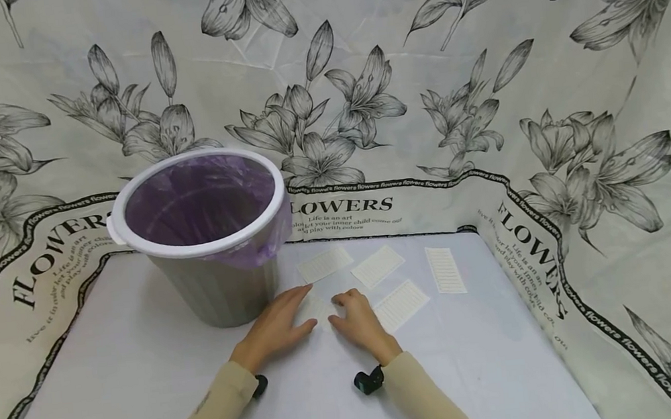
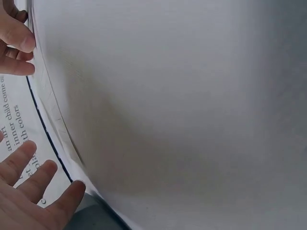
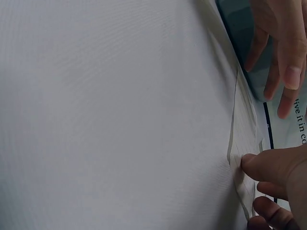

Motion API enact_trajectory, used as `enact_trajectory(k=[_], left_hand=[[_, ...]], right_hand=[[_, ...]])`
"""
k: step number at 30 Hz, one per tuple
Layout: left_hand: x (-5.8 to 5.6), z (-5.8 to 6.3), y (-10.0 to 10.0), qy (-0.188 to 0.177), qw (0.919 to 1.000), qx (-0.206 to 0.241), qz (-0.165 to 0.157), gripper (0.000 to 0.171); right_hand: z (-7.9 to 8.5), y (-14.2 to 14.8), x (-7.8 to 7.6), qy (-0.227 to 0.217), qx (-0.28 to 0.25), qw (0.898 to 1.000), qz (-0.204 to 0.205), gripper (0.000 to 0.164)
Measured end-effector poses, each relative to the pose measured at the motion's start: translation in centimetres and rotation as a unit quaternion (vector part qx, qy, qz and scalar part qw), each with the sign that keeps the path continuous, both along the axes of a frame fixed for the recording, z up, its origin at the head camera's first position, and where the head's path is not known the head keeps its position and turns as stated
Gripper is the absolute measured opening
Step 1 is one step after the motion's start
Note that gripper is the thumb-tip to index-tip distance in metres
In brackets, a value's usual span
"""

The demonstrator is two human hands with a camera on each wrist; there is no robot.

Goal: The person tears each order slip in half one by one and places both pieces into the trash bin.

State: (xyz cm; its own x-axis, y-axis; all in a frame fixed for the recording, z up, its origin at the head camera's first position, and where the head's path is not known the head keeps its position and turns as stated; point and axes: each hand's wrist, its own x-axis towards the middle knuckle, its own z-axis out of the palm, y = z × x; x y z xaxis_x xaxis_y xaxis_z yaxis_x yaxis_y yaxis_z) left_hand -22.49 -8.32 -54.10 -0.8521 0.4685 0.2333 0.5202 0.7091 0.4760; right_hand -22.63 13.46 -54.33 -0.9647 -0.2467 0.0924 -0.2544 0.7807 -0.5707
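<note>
On the white table, a ruled white paper slip [image 1: 318,311] lies between my two hands. At its left, my left hand [image 1: 277,326] reaches in with fingers extended; in the left wrist view these fingers [image 2: 36,184] are spread apart. My right hand [image 1: 360,322] has bent fingers at the slip's right end. In the right wrist view its thumb presses on the slip [image 3: 243,179], with the other fingertips curled at the edge. More ruled slips lie beyond: one behind my left hand [image 1: 325,264], others to the right [image 1: 377,267], [image 1: 402,305], [image 1: 446,270].
A grey bin [image 1: 216,288] with a white rim and purple liner [image 1: 241,178] stands close behind my left hand. Flower-printed cloth [image 1: 325,102] walls the table's back and sides. Dark devices, one by the right wrist [image 1: 368,381], sit under the sleeves.
</note>
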Motion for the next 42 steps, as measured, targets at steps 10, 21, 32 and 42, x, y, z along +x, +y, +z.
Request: enact_trajectory(k=[10, 21, 32, 42], left_hand=[[-0.6, 0.0, 0.5, -0.019, 0.9998, -0.004, -0.001, 0.063], [-0.2, -0.8, 1.4, 0.027, 0.9988, -0.026, 0.032, 0.04], [0.6, -0.4, 2.3, -0.058, 0.9952, 0.057, 0.055, 0.031], [1.6, 1.3, 2.6, -0.091, 0.9756, 0.169, 0.106, 0.011]], right_hand=[[0.9, 0.0, -0.1, -0.059, -0.014, 0.998, 0.009, 0.029], [0.9, 0.2, 0.1, -0.07, -0.07, 0.995, 0.019, 0.022], [1.4, 0.6, 0.5, -0.021, -0.1, 0.994, 0.03, 0.012], [2.1, 0.8, 0.6, -0.002, -0.132, 0.991, 0.013, 0.007]])
